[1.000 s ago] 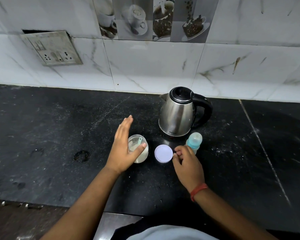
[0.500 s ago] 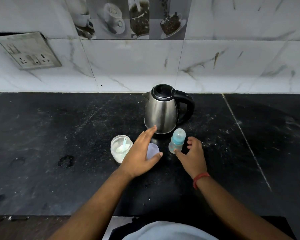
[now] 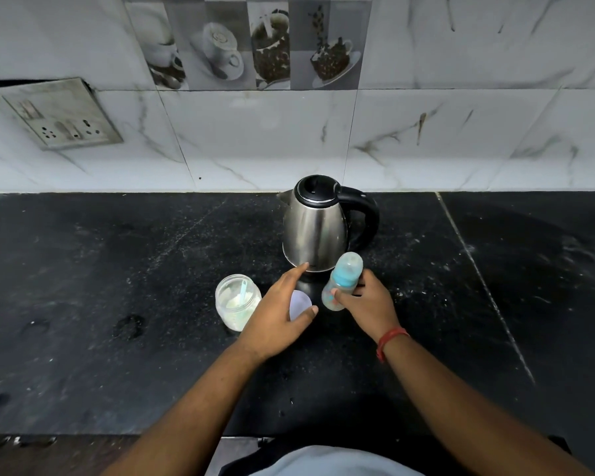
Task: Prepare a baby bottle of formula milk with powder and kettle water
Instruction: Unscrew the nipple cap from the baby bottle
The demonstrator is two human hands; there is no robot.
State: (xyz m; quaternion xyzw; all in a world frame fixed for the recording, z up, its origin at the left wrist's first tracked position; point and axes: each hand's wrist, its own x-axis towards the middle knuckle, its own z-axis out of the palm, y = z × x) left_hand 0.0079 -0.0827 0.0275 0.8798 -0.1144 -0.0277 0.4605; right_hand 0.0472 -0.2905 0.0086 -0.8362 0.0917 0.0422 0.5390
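On the black counter [image 3: 117, 338], the left hand [image 3: 275, 314] hovers spread, fingers apart, over a white lid [image 3: 299, 304]. Left of it stands an uncapped jar [image 3: 236, 302] holding white powder and a pale scoop [image 3: 244, 292]. The right hand [image 3: 368, 304] grips the capped, tilted baby bottle [image 3: 340, 286]; its contents are unclear. Behind, toward the counter's back edge, stands the steel kettle [image 3: 315, 228], lid shut.

Bottle, powder jar, kettle on black counter

Capped baby bottle [image 3: 342, 286] leans right, before the steel kettle [image 3: 315, 225]; open powder jar [image 3: 237, 301] with scoop stands left, its white lid [image 3: 299, 304] between.
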